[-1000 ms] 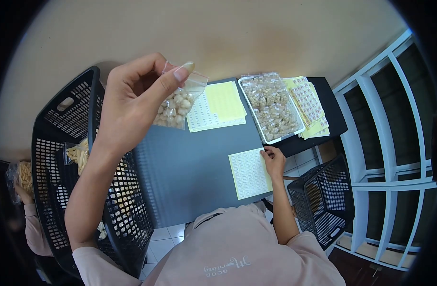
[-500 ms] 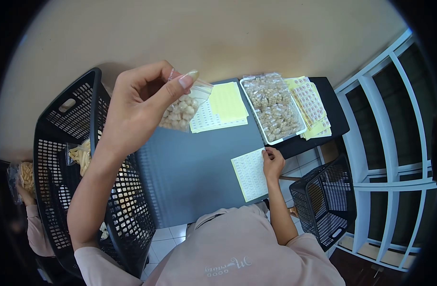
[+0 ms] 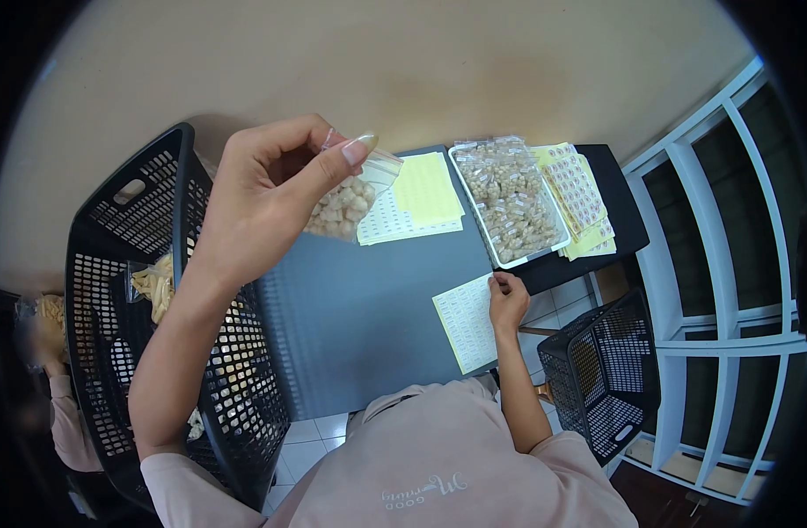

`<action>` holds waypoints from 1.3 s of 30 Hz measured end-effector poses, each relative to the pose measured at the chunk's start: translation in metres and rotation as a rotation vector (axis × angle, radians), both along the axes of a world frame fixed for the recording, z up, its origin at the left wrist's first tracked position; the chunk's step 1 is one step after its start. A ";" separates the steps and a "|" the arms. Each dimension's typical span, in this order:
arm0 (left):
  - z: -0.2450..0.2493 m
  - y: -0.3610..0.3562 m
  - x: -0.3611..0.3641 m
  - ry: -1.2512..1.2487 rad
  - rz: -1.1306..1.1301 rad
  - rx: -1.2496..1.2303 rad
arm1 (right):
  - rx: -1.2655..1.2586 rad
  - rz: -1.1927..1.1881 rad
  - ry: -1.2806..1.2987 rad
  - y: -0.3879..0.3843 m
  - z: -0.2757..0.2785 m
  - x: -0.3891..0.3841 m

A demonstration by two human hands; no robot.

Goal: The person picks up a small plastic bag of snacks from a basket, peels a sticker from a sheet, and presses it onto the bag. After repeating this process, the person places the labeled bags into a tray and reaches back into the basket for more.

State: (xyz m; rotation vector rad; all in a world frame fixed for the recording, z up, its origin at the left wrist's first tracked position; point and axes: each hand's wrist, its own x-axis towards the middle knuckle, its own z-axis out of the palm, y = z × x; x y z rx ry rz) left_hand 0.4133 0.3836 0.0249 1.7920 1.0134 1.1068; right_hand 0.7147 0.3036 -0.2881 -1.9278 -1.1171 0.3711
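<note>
My left hand [image 3: 271, 189] is raised over the far left of the grey table. Its thumb and fingers pinch the top of a small clear zip bag [image 3: 346, 204] filled with pale, lumpy pieces. My right hand [image 3: 508, 301] is at the table's right edge, its fingers closed on the upper right corner of a label sheet [image 3: 463, 326] printed with rows of small labels. Behind the bag, at the back of the table, more label sheets [image 3: 394, 224] lie partly under a plain yellow sheet [image 3: 425, 189].
A white tray [image 3: 565, 239] of packed bags stands at back right, beside sheets of round stickers [image 3: 576, 189]. Black baskets stand on both sides: a large one [image 3: 183, 176] with bags inside on the left, another [image 3: 610, 370] on the right. Another person's sleeve [image 3: 72, 431] shows far left.
The whole view has shifted slightly to the right. Both hands keep the same grips, on the bag and on the sheet's corner.
</note>
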 end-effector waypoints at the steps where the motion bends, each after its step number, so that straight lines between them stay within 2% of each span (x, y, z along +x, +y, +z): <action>1: 0.000 0.000 0.000 -0.006 0.004 -0.007 | -0.027 0.008 -0.022 0.000 0.002 -0.002; 4: 0.004 0.000 -0.002 0.007 0.020 -0.054 | 0.058 0.007 -0.050 0.001 -0.010 -0.001; 6: 0.005 0.002 -0.003 -0.020 0.045 -0.099 | 0.230 0.027 -0.088 0.000 -0.018 -0.008; 7: 0.003 0.004 -0.004 -0.035 0.049 -0.095 | 0.208 0.046 -0.086 -0.004 -0.002 -0.020; 12: 0.000 0.012 -0.011 -0.025 0.099 -0.099 | 0.262 0.155 0.020 -0.012 0.003 -0.058; 14: 0.001 0.012 -0.010 -0.108 0.080 -0.135 | 0.276 0.190 0.069 -0.010 0.009 -0.069; 16: 0.004 0.012 -0.010 -0.082 0.091 -0.147 | 0.132 0.216 0.112 -0.006 0.020 -0.074; 18: 0.004 0.011 -0.010 -0.056 0.103 -0.160 | 0.124 0.262 0.100 0.007 0.033 -0.075; 20: 0.004 0.010 -0.008 -0.077 0.070 -0.148 | 0.203 0.230 0.484 0.032 0.068 -0.084; 22: 0.008 0.007 -0.006 -0.086 0.054 -0.148 | 0.362 0.383 0.619 0.058 0.109 -0.088; 24: 0.008 0.004 -0.004 -0.162 0.044 -0.122 | 0.499 0.481 0.760 0.070 0.175 -0.104; 26: 0.010 0.002 -0.004 -0.121 0.026 -0.117 | 0.604 0.643 0.788 0.080 0.220 -0.117; 29: 0.013 -0.001 -0.003 -0.153 -0.048 -0.138 | 0.613 0.778 0.677 0.092 0.261 -0.134; 32: 0.010 -0.001 -0.005 -0.125 -0.102 -0.150 | 0.590 0.830 0.573 0.107 0.274 -0.141; 36: 0.012 0.000 -0.007 -0.216 -0.201 -0.200 | 0.491 0.923 0.520 0.117 0.282 -0.132; 39: 0.015 0.001 -0.009 -0.189 -0.214 -0.197 | 0.434 0.944 0.536 0.117 0.288 -0.124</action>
